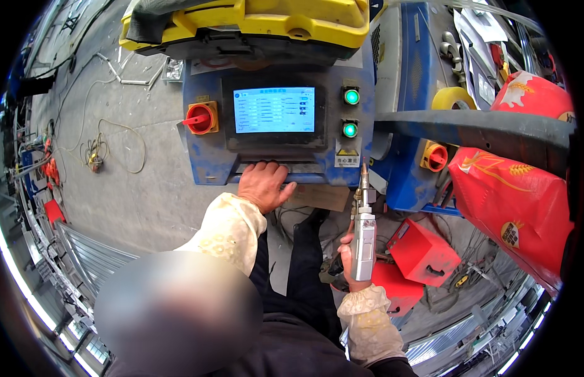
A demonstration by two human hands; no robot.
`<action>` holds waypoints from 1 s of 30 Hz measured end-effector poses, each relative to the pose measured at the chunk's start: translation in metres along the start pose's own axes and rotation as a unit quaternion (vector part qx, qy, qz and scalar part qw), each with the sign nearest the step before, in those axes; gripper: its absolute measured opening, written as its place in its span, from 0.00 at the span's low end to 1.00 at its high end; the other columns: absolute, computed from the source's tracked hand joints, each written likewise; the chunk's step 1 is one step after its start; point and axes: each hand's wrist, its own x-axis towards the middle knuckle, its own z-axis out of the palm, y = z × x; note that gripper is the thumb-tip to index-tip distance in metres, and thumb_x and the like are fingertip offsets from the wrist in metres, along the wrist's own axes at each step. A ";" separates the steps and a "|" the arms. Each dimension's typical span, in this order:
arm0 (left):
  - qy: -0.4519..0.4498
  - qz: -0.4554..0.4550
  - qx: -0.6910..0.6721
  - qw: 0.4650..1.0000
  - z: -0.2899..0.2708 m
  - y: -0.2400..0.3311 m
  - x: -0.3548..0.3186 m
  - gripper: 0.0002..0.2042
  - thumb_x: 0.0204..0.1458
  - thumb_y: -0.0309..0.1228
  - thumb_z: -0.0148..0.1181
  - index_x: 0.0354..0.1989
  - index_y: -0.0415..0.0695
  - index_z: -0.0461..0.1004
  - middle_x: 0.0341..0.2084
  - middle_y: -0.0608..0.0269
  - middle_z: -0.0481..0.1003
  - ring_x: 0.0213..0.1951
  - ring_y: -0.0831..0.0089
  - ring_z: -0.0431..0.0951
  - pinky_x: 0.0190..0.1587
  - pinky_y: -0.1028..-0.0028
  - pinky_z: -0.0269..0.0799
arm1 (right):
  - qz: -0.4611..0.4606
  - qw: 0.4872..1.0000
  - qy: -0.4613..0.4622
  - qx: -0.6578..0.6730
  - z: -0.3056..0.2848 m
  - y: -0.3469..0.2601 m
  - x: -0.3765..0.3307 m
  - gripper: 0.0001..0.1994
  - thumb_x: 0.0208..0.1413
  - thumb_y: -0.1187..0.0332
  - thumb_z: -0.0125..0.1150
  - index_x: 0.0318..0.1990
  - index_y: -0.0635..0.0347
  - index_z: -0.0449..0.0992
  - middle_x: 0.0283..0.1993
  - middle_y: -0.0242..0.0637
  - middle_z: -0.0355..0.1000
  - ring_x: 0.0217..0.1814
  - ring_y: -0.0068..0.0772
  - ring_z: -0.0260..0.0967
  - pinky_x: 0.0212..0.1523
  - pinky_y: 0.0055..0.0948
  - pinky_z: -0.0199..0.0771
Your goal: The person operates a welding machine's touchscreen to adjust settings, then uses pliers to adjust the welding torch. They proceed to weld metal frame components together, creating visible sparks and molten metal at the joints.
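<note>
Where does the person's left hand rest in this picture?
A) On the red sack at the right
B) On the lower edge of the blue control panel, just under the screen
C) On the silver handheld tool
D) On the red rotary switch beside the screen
B: the left hand lies on the bottom edge of the blue control panel, below the lit screen, while the right hand grips the silver handheld tool.

A blue control cabinet (210,157) carries a pale blue lit screen (274,110), two green lamps (350,113) at three o'clock of it, and a red knob on yellow (201,118) at nine o'clock. Yellow casing (254,22) tops it. Red sacks (515,201) bear gold wheat patterns. The handheld tool (363,242) is silver; cream sleeves (232,229) look mottled.
</note>
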 end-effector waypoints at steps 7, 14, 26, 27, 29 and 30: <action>0.003 -0.001 -0.014 1.000 0.003 -0.002 -0.002 0.17 0.51 0.48 0.67 0.40 0.48 0.80 0.34 0.63 0.77 0.40 0.59 0.78 0.44 0.58 0.72 | -0.016 0.999 -0.006 -0.036 0.000 0.001 0.000 0.35 0.63 0.71 0.63 0.75 0.60 0.55 0.46 0.33 0.73 0.39 0.23 0.72 0.42 0.25 0.77; 0.012 0.000 -0.022 1.000 0.002 -0.002 -0.003 0.17 0.51 0.48 0.66 0.39 0.48 0.80 0.35 0.63 0.78 0.40 0.59 0.79 0.44 0.58 0.72 | 0.005 1.000 0.005 -0.004 0.004 -0.007 -0.004 0.40 0.57 0.79 0.61 0.78 0.62 0.52 0.45 0.33 0.74 0.46 0.23 0.71 0.49 0.25 0.75; -0.001 -0.004 -0.041 0.999 -0.002 -0.002 -0.003 0.17 0.56 0.49 0.62 0.40 0.48 0.79 0.36 0.60 0.78 0.42 0.58 0.79 0.47 0.57 0.73 | -0.053 0.998 0.002 -0.021 0.011 -0.047 -0.032 0.44 0.56 0.82 0.61 0.80 0.57 0.49 0.49 0.35 0.73 0.48 0.25 0.73 0.48 0.27 0.78; -0.004 -0.007 -0.050 0.999 -0.003 -0.003 -0.004 0.17 0.56 0.49 0.62 0.42 0.47 0.79 0.37 0.60 0.79 0.43 0.57 0.79 0.48 0.57 0.73 | -0.052 0.999 -0.001 -0.014 0.012 -0.055 -0.035 0.44 0.56 0.82 0.61 0.80 0.57 0.49 0.49 0.35 0.73 0.48 0.25 0.73 0.48 0.27 0.78; -0.011 -0.012 -0.067 0.998 -0.004 -0.005 -0.005 0.18 0.57 0.48 0.62 0.45 0.47 0.78 0.38 0.58 0.79 0.45 0.57 0.79 0.49 0.56 0.72 | -0.050 0.999 -0.005 0.000 0.014 -0.069 -0.044 0.44 0.56 0.83 0.61 0.80 0.56 0.49 0.49 0.35 0.73 0.48 0.25 0.73 0.47 0.27 0.79; -0.020 -0.014 -0.080 0.996 -0.004 -0.006 -0.006 0.19 0.56 0.47 0.64 0.47 0.46 0.77 0.41 0.57 0.78 0.47 0.56 0.78 0.51 0.56 0.72 | -0.064 0.998 0.004 -0.026 0.015 -0.076 -0.049 0.45 0.55 0.82 0.62 0.80 0.55 0.49 0.47 0.36 0.74 0.47 0.25 0.74 0.47 0.26 0.79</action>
